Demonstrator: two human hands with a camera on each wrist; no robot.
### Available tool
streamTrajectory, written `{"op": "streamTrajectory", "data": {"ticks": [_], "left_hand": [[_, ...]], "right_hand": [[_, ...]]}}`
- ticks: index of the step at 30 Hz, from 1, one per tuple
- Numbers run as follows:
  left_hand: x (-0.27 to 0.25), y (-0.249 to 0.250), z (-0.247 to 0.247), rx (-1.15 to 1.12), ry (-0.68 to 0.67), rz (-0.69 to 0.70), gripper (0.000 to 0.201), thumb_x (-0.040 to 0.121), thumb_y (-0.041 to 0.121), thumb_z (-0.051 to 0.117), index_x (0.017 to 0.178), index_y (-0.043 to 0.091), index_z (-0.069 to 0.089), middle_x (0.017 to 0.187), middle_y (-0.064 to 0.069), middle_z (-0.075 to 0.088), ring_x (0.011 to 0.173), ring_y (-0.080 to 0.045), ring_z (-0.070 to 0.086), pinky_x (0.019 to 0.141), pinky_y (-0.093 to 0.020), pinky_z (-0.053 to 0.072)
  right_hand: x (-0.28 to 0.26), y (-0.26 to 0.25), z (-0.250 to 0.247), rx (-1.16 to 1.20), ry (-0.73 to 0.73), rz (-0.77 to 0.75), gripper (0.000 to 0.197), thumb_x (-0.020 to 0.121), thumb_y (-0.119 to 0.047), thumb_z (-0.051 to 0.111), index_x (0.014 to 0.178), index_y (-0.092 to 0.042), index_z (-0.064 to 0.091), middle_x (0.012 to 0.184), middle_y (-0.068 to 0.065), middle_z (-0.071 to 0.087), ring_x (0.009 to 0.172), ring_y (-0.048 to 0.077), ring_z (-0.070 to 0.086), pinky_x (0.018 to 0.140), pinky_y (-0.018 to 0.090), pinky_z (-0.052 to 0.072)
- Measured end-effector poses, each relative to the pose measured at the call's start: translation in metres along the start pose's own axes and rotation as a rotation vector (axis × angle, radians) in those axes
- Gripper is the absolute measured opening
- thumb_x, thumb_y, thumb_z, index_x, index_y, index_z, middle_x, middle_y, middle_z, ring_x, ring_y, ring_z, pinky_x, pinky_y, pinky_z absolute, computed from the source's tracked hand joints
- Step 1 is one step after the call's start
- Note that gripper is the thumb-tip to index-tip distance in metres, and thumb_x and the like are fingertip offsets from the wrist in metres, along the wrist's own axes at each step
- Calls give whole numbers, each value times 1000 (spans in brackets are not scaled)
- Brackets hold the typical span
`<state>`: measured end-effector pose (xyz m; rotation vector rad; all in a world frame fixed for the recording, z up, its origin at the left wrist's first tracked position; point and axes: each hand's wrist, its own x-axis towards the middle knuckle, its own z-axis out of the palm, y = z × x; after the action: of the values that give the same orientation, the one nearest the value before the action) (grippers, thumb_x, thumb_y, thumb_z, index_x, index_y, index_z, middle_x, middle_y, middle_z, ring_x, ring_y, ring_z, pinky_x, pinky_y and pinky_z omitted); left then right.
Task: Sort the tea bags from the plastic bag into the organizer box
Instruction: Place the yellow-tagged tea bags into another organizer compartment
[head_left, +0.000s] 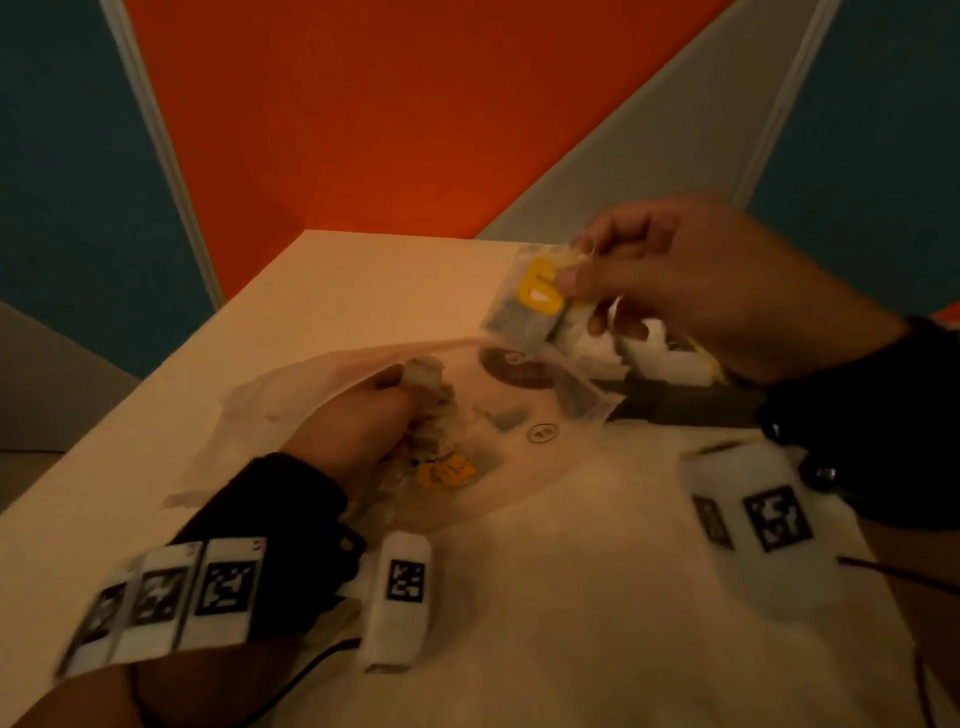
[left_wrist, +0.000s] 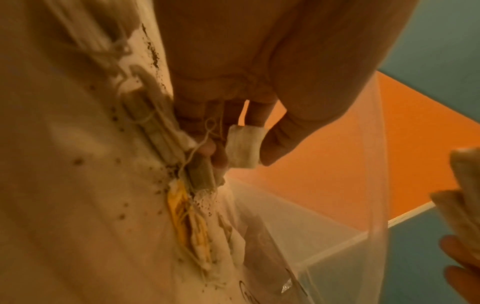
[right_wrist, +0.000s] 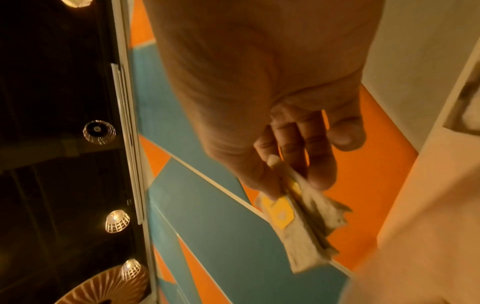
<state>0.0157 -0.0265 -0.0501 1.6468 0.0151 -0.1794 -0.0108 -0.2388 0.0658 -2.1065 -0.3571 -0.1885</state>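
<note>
Pale tabletop (head_left: 545, 597) fills the near ground, with orange, teal and grey wall panels rising behind it. Nearest on it lies the clear plastic bag (head_left: 291, 415), slack and wide-mouthed. The left hand (head_left: 353, 426) is reached inside it, fingers (left_wrist: 275, 144) curled, pinching one small tea bag (left_wrist: 244, 147) between thumb and fingertips. Just beside that hand, more tea bags (left_wrist: 197, 174) lie heaped in the bag with loose strings, yellow tags (head_left: 447, 470) and dark crumbs of tea around them. Farther back and to the right, the right hand (head_left: 691, 286) is raised above the table, its fingers (right_wrist: 319, 168) and thumb closed tight on a small stack of tea bags (head_left: 530, 306) with a yellow tag (right_wrist: 278, 211) on top. Behind and below that hand sits the organizer box (head_left: 670, 402), dark-walled, with white tea bags showing in it; its compartments are too blurred to tell apart.
</note>
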Motion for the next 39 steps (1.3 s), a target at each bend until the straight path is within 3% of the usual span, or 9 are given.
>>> {"op": "streamTrajectory", "data": {"ticks": [5,7,9,12,16,19,27,33,39], "left_hand": [[-5,4,5,-17,36,2,30,89,19,64,100,-8,67,73,-19,58,36,-7,48,33,-13,35],[-2,3,2,44,69,4,31,86,32,67,97,3,71,72,-17,62,37,-11,49,34,-18,34],[1,3,-1,82,80,-12,36,83,47,66,92,13,74,65,-14,61,45,-20,46,43,-22,32],[4,1,-2,87,115,-30,34,85,50,63,84,17,73,46,-8,53,44,-20,42,48,-24,31],[6,0,-4,159,126,23,30,80,51,66,71,23,72,45,-14,52,34,-21,41,49,-24,32],[3,3,-3,141,86,32,54,47,68,65,72,21,73,37,-6,48,29,-18,38,45,-21,29],[18,-11,-12,163,111,-6,18,91,33,61,78,28,73,35,-14,49,34,-19,40,43,-41,35],[10,-7,-9,103,140,-1,18,92,19,60,79,19,72,40,-1,55,31,-16,41,41,-19,31],[1,0,-3,134,209,103,11,87,10,62,82,12,72,61,4,66,46,-3,53,40,-13,36]], "right_hand": [[27,17,-74,-98,180,47,6,85,-14,73,83,-11,67,75,5,69,65,15,62,53,25,43],[40,41,-101,-230,258,69,11,85,-15,73,89,-7,67,74,5,68,62,8,61,54,18,45],[47,70,-124,-347,283,115,13,86,-14,73,90,-3,66,77,11,67,66,12,61,67,25,51],[49,110,-147,-536,150,283,11,86,-17,72,85,-8,66,84,16,68,77,22,61,80,43,51],[43,142,-149,-719,-205,540,14,89,-29,70,97,-17,69,93,7,69,85,20,62,79,36,49],[47,154,-142,-666,-331,709,12,88,-23,70,100,-22,69,89,0,69,81,15,63,70,30,50],[86,177,-138,-728,-502,813,13,86,-20,72,99,-19,71,95,3,72,89,20,66,82,37,56],[106,197,-134,-803,-391,711,10,79,-19,78,87,-22,73,92,2,73,86,19,65,80,37,55],[106,156,-122,-912,-254,532,21,82,-26,78,97,-14,69,81,9,71,71,22,66,63,32,51]]}}
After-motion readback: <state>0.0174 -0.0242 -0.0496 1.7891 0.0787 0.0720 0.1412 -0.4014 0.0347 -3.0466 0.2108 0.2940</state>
